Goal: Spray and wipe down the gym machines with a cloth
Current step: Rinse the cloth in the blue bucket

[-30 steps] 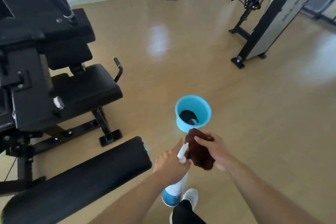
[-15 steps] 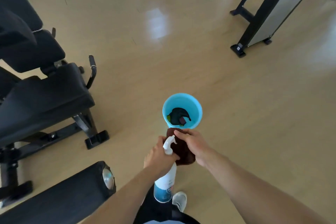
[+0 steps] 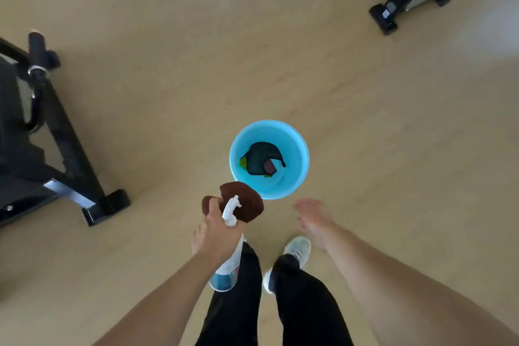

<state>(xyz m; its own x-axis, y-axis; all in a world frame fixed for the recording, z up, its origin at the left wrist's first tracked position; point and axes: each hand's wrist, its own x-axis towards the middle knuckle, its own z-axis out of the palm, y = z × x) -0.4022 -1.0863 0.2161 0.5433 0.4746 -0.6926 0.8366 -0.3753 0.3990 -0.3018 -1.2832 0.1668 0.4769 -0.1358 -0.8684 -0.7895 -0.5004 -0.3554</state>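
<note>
My left hand (image 3: 216, 233) grips the neck of a white spray bottle (image 3: 229, 267) with a blue base, and the brown cloth (image 3: 244, 203) is bunched in the same hand around the nozzle. My right hand (image 3: 313, 219) hangs free to the right with its fingers apart and nothing in it. Just beyond both hands a light blue bucket (image 3: 295, 143) stands on the floor, with a dark cloth and other rags in its bottom. A black gym machine (image 3: 42, 149) fills the left edge; only its frame and foot show.
The base of a second machine (image 3: 393, 8) sits at the top right. Tan floor lies all around the bucket. My legs in dark trousers and a pale shoe (image 3: 297, 250) are directly below the hands.
My right hand has let go of the brown cloth, which now stays in my left hand with the bottle. The view has tilted down and the left machine has slid out of frame.
</note>
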